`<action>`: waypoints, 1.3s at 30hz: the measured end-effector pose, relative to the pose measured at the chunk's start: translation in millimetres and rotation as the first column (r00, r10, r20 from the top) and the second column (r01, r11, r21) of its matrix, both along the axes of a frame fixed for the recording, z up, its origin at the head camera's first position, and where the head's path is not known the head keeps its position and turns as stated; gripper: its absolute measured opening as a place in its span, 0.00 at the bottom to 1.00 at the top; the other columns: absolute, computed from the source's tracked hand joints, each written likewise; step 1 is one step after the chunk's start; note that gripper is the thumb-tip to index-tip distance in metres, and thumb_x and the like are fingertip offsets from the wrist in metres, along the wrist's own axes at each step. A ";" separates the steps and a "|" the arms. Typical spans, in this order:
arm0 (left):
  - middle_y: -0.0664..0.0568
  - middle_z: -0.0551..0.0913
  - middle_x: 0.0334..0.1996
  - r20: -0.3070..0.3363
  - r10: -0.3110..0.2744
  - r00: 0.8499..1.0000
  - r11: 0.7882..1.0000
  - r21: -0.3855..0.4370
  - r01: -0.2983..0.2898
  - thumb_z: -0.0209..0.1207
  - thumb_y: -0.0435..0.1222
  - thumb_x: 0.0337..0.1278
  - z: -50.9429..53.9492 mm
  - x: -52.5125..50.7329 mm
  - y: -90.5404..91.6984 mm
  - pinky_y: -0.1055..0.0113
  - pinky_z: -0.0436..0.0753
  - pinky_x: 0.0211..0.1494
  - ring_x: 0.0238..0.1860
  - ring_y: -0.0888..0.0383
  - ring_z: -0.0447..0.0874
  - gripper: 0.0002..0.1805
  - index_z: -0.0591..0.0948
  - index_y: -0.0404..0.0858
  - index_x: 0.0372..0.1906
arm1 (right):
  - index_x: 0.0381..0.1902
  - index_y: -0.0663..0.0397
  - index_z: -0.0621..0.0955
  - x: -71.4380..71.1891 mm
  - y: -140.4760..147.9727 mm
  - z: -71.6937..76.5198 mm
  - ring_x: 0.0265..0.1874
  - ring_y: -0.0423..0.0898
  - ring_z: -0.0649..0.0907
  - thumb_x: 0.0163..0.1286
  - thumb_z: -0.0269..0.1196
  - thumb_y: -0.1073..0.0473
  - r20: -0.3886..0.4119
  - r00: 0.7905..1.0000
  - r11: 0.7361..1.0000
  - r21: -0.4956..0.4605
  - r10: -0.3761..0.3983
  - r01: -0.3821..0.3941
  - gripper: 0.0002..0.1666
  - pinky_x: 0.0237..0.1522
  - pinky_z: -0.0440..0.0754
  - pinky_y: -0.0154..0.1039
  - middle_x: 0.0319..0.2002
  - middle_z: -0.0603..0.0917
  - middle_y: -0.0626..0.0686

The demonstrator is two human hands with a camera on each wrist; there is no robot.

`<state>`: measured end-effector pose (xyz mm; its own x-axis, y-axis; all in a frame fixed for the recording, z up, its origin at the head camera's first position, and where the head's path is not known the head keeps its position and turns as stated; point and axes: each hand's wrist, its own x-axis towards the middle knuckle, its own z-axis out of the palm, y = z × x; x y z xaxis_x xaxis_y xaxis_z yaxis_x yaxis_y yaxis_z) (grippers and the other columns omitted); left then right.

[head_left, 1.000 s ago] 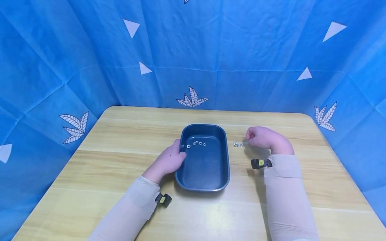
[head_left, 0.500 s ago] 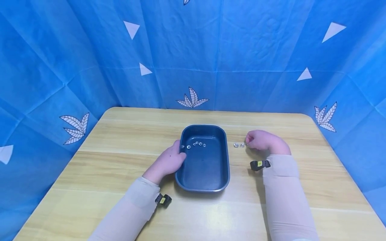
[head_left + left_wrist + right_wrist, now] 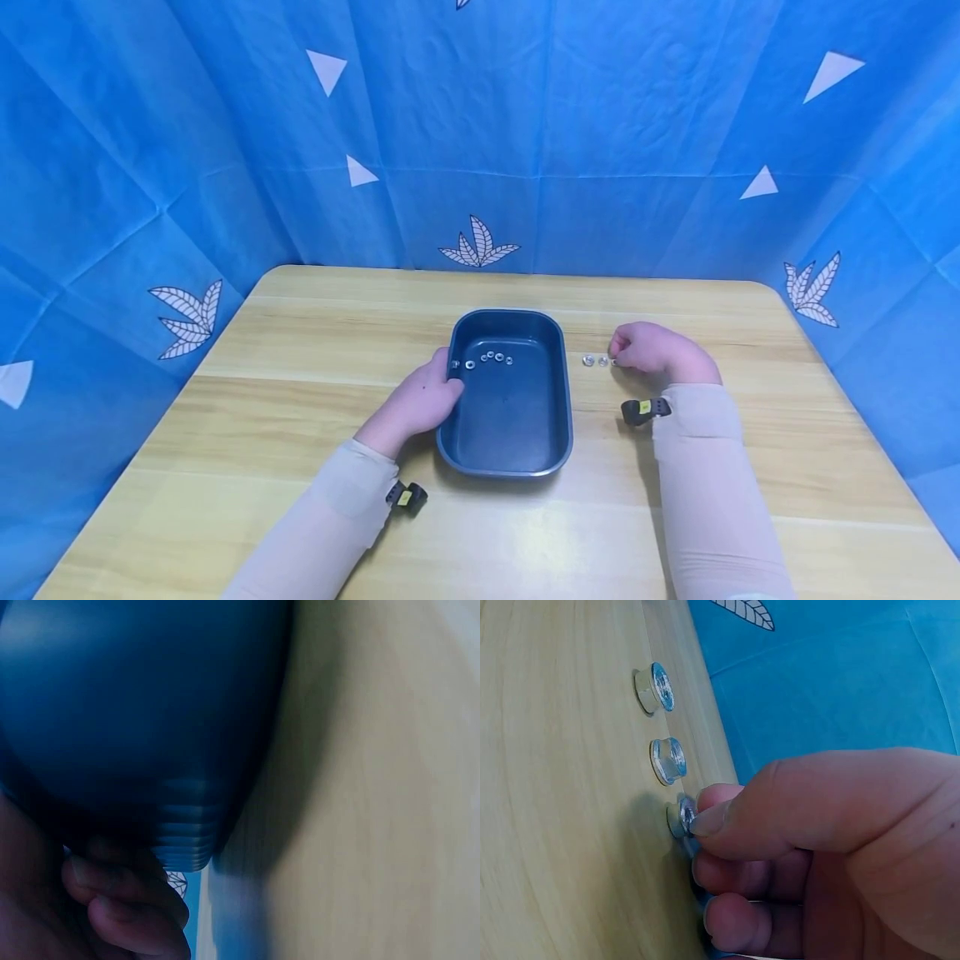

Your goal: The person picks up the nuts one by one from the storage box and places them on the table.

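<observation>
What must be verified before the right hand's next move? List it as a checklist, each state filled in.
1. Left hand holding the tray: ok, by its left side.
2. Right hand pinching the end nut: ok.
3. Pinch firm: cannot tell.
4. Middle nut and far nut apart from that hand: ok.
5. Straight line to the tray unobstructed: not ok, those two nuts lie between.

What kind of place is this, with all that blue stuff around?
Probably a small indoor workspace: leaf-printed blue cloth hangs around a wooden table, and small metal pieces are lined up on it.
</observation>
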<state>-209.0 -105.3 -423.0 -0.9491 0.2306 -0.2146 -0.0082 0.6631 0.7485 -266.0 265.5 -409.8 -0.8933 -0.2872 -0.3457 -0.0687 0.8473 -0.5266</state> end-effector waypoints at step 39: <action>0.45 0.67 0.73 0.005 -0.004 1.000 1.000 0.015 0.004 0.45 0.43 0.74 2.3 1.2 0.8 0.39 0.68 0.68 0.69 0.44 0.69 0.32 0.57 0.40 0.78 | 0.40 0.55 0.79 -0.1 -3.1 -0.8 0.38 0.53 0.74 0.62 0.56 0.67 0.020 1.000 1.000 -0.001 -0.020 0.020 0.09 0.40 0.72 0.48 0.37 0.78 0.55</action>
<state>-207.8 -104.5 -420.7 -0.9472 0.2374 -0.2155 -0.0093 0.6517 0.7585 -266.1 262.4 -410.6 -0.8918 -0.2700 -0.3631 -0.0416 0.8479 -0.5285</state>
